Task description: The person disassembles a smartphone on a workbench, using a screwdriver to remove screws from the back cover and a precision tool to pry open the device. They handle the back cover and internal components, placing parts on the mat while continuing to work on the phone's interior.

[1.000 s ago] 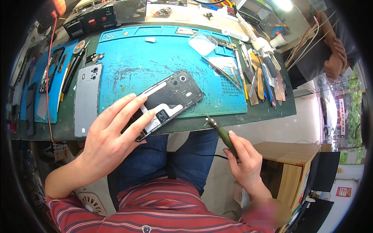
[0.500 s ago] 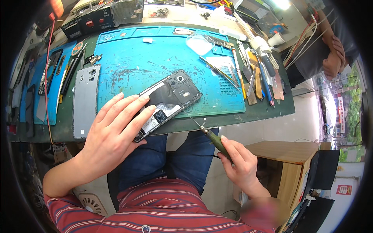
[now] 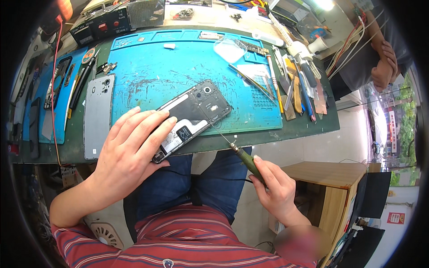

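An opened smartphone [image 3: 187, 130] lies tilted over the front edge of the blue mat, its back cover off. The camera end points to the far right. My left hand [image 3: 129, 147] grips its near left end, fingers across the exposed back and thumb at the lower edge. In my right hand [image 3: 278, 187] is a green-handled tool [image 3: 248, 161] with a thin metal tip. That tip reaches the phone's right edge below the cameras; the exact contact is too fine to tell. A grey phone back cover [image 3: 98, 118] lies left of the phone.
The blue repair mat [image 3: 147, 94] covers the bench middle. Tweezers [image 3: 254, 84] and a clear plastic dish [image 3: 230, 51] rest on it. Several hand tools [image 3: 295, 89] lie right. Phone parts [image 3: 58, 82] sit at left. Another person's arms [image 3: 382, 67] are folded at far right.
The black sheet on the phone's back now looks flatter. My left fingers have shifted very slightly left. The green-handled tool has barely moved.
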Demonstrator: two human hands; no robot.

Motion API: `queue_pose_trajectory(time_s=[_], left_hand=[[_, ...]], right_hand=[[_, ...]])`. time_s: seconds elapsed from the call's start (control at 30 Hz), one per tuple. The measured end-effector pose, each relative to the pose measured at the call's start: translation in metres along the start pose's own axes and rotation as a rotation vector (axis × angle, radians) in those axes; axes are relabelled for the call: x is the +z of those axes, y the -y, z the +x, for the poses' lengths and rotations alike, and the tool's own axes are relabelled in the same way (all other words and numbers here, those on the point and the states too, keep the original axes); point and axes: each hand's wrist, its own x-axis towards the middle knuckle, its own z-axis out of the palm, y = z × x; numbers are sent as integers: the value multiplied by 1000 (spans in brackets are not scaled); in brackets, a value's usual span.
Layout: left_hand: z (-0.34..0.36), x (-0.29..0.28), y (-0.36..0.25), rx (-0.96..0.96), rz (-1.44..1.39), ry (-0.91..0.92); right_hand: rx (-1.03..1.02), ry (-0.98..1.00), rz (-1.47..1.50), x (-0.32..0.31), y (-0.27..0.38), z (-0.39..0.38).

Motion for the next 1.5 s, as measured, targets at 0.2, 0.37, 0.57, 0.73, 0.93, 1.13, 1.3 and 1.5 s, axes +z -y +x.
queue_pose_trajectory(time_s=[0.2,0.37,0.57,0.73,0.93,1.13,1.3,1.5], left_hand=[[-1,0,0,-8,-4,-4],[-1,0,1,-7,-6,-8],[-1,0,2,-3,-15,-12],[-2,0,2,-2,-20,-14],[-1,0,2,-2,-26,-15],[-2,1,4,-1,-28,-27],[-1,1,3,4,-26,-41],[-1,0,3,0,-41,-37]], right_hand=[[7,-3,7,1,1,-2],[-16,-4,9,2,4,1],[-14,27,19,3,7,-1],[-17,4,25,7,7,-3],[-40,20,36,10,13,-2],[-42,22,44,10,17,-4],[-60,-7,87,20,20,-7],[-76,-12,86,24,24,-8]])
